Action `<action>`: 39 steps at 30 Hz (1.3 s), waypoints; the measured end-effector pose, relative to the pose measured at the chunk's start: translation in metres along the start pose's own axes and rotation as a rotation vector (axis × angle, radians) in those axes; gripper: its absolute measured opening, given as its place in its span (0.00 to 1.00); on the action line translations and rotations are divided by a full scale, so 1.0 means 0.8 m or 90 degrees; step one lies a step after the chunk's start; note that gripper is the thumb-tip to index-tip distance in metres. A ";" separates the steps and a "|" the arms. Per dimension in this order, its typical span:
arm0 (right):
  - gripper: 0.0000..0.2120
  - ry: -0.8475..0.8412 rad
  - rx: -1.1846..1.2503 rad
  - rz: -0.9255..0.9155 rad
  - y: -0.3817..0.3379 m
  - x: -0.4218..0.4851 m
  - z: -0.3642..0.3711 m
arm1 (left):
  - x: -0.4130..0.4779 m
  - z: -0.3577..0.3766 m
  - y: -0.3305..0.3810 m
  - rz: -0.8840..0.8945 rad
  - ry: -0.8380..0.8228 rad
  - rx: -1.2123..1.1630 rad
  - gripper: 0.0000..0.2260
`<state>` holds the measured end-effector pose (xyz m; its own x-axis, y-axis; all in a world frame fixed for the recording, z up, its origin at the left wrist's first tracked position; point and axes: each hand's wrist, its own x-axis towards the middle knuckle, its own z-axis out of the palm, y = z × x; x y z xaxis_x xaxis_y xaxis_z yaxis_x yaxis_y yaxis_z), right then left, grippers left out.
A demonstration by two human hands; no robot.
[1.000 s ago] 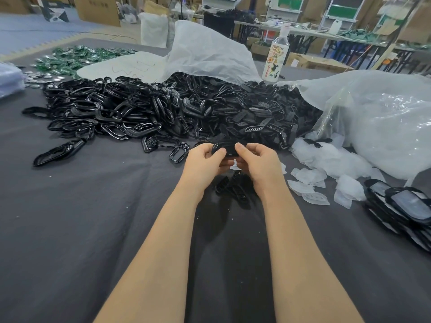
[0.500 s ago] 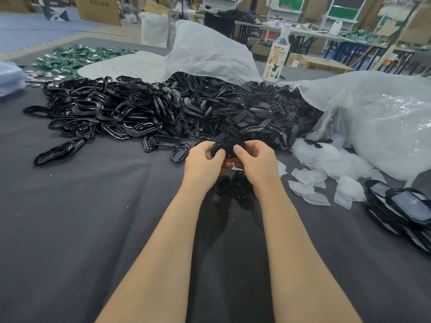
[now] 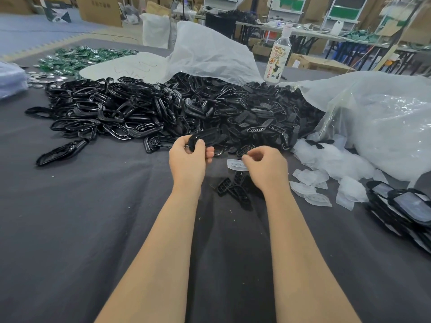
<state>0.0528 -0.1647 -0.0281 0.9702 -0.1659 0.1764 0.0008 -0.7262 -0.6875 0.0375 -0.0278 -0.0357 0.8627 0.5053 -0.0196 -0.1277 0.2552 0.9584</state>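
Fingers of the left hand [image 3: 186,159] grip a black case [image 3: 206,137]; those of the right hand [image 3: 268,170] curl just beside a clear film [image 3: 235,164], hold unclear.

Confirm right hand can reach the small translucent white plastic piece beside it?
Probably yes: the translucent white plastic piece lies uncovered on the grey cloth by the fingertips of the right hand, nothing between.

One head-worn camera, facing forward and down.
The wide lens looked from above the person's forearms, near the left hand [image 3: 186,159], its black frame [image 3: 206,138] and the right hand [image 3: 265,169], across the grey table [image 3: 81,217] to the distant shelves [image 3: 288,7].
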 end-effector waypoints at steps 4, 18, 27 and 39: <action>0.17 -0.075 -0.141 0.005 -0.007 -0.004 0.004 | 0.000 0.001 -0.001 -0.011 -0.005 0.001 0.05; 0.08 0.011 0.403 0.081 -0.017 -0.002 -0.001 | -0.005 0.005 -0.001 -0.016 -0.029 0.029 0.06; 0.08 -0.116 0.554 0.111 -0.014 -0.003 -0.001 | -0.006 0.006 -0.004 0.000 -0.035 0.053 0.07; 0.07 -0.018 0.558 0.053 -0.011 -0.001 -0.002 | -0.009 0.007 -0.002 0.021 -0.042 0.066 0.13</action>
<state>0.0519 -0.1592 -0.0210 0.9812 -0.1699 0.0919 0.1037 0.0621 -0.9927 0.0344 -0.0361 -0.0358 0.8897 0.4556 0.0280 -0.1082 0.1509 0.9826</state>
